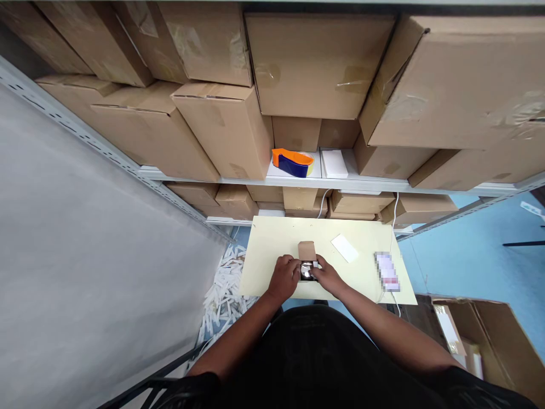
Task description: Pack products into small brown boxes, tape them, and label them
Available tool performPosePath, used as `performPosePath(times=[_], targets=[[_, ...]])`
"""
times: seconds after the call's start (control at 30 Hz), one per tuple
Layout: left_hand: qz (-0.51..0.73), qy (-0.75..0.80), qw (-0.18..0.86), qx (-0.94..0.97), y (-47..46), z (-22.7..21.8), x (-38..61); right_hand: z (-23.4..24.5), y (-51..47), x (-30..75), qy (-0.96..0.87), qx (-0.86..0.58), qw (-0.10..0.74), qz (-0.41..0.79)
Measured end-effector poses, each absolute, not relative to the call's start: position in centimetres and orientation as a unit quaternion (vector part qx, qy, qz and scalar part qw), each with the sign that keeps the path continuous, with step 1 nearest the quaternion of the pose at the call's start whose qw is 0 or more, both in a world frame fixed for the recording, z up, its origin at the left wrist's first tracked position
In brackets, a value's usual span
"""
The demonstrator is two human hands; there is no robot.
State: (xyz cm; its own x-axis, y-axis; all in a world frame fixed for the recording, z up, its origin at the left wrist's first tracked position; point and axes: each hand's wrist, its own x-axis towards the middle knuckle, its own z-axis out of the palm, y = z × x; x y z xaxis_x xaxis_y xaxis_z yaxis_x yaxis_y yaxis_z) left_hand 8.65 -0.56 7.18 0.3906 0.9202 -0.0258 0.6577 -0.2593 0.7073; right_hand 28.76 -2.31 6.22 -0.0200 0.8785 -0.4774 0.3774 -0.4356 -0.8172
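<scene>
A small box (307, 250) with its brown flap raised stands near the front edge of the pale yellow table (272, 238). Inside it sits a shiny, rounded, silver object (305, 271) whose kind I cannot make out. My left hand (284, 277) grips the box's left side, fingers curled against it. From the right, my right hand (328, 277) closes on the box's other side, with its thumb reaching over the shiny object. A white card or slip (344, 248) lies on the table beyond my right hand.
A phone (387, 271) with a white cable lies on the table's right. Shelves of cardboard boxes (319, 62) rise behind, holding a tape dispenser (293, 163) and a white box (334, 163). White strips (225, 289) litter the floor at left; an open carton (489, 335) stands at lower right.
</scene>
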Motion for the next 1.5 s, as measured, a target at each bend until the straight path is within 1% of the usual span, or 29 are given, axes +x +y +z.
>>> performPosePath(times=[0.1, 0.17, 0.23, 0.4, 0.53, 0.63, 0.73, 0.87, 0.97, 1.03, 1.17, 1.23, 1.3, 1.4, 1.5], targets=[[0.116, 0.490, 0.297, 0.811, -0.3, 8.4, 9.1, 4.5, -3.0, 29.6, -0.435, -0.639, 0.271, 0.574], [0.074, 0.509, 0.278, 0.811, -0.1, 9.1, 9.7, 3.4, -3.2, 29.9, -0.414, -0.632, 0.296, 0.585], [0.034, 0.533, 0.262, 0.804, 0.3, 9.7, 10.5, 2.6, -3.4, 30.0, -0.432, -0.617, 0.308, 0.582], [-0.060, 0.553, 0.243, 0.794, 1.3, 11.1, 12.6, 2.8, -3.5, 29.9, -0.562, -0.570, 0.255, 0.543], [-0.127, 0.548, 0.254, 0.787, 1.9, 12.0, 13.8, 3.3, -3.2, 29.2, -0.640, -0.568, 0.232, 0.463], [-0.140, 0.552, 0.235, 0.788, 2.2, 12.1, 14.3, 2.9, -3.1, 28.8, -0.669, -0.596, 0.194, 0.399], [-0.133, 0.549, 0.204, 0.799, 2.0, 11.7, 14.4, 2.4, -3.1, 28.6, -0.680, -0.615, 0.162, 0.365], [-0.070, 0.557, 0.198, 0.803, 1.3, 12.1, 13.7, 2.2, -3.0, 28.6, -0.682, -0.624, 0.141, 0.355], [0.038, 0.569, 0.199, 0.797, 1.0, 14.1, 12.3, 2.2, -2.6, 28.4, -0.672, -0.637, 0.146, 0.349], [0.132, 0.561, 0.227, 0.785, 1.2, 16.0, 10.9, 2.2, -1.9, 28.1, -0.666, -0.640, 0.161, 0.348], [0.312, 0.515, 0.313, 0.735, 2.5, 19.3, 7.5, 2.3, 0.5, 27.3, -0.654, -0.629, 0.203, 0.368], [0.387, 0.485, 0.358, 0.698, 3.2, 20.0, 6.0, 2.4, 1.9, 26.9, -0.647, -0.628, 0.207, 0.379], [0.453, 0.452, 0.430, 0.637, 3.8, 20.1, 5.0, 2.4, 3.0, 26.7, -0.639, -0.623, 0.213, 0.398], [0.525, 0.401, 0.548, 0.514, 4.0, 19.8, 4.4, 2.6, 3.3, 27.3, -0.637, -0.581, 0.259, 0.435], [0.572, 0.370, 0.614, 0.399, 3.8, 19.8, 4.6, 3.1, 1.7, 29.2, -0.623, -0.580, 0.289, 0.438]])
